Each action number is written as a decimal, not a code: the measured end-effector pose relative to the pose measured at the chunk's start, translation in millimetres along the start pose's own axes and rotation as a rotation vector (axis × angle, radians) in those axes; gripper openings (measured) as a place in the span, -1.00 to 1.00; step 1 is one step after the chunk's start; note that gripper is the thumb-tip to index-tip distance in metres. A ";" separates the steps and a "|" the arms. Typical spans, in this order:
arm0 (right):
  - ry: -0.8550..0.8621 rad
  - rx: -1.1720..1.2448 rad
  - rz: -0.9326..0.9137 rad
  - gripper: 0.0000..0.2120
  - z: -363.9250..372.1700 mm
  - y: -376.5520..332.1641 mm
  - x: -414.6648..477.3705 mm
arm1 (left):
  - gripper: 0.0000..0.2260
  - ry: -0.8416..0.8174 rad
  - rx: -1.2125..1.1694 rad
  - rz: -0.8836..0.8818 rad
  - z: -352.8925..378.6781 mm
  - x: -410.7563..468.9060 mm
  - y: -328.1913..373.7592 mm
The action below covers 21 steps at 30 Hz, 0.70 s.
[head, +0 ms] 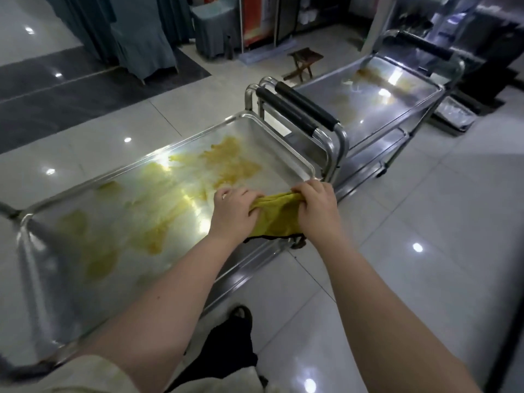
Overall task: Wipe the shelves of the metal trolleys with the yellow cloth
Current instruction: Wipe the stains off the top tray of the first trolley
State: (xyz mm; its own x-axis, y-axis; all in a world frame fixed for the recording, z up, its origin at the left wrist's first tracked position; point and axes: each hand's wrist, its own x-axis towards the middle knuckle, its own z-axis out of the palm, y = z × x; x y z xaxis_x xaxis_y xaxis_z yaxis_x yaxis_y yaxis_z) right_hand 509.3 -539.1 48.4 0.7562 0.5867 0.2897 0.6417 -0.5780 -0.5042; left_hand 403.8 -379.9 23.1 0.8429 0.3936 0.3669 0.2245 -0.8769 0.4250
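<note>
Glossy pale tiled floor, dark tile strip, teal drapes, small wooden stool

The near trolley's shelf was smooth sheet metal, glossy but dulled in patches by a yellow smeary film. The far trolley's shelf was the same bright metal, with fainter brownish smears. The handle grips were black and matt. The cloth was yellow fabric, matt, creased and dark-edged. The floor tiles were smooth and glossy. The stool looked wooden.
</note>
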 end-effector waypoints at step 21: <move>-0.567 0.024 0.110 -0.61 72.0 118.4 231.7 | -0.86 -0.316 -0.168 -0.607 120.5 174.5 -62.9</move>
State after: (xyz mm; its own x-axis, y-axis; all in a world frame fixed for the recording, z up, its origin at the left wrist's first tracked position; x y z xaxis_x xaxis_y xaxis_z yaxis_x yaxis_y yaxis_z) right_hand 751.3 -430.8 -2.7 0.6274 0.7398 -0.2433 0.5549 -0.6438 -0.5269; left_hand 595.7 -289.3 -39.3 0.7000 0.6784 -0.2231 0.6431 -0.4630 0.6100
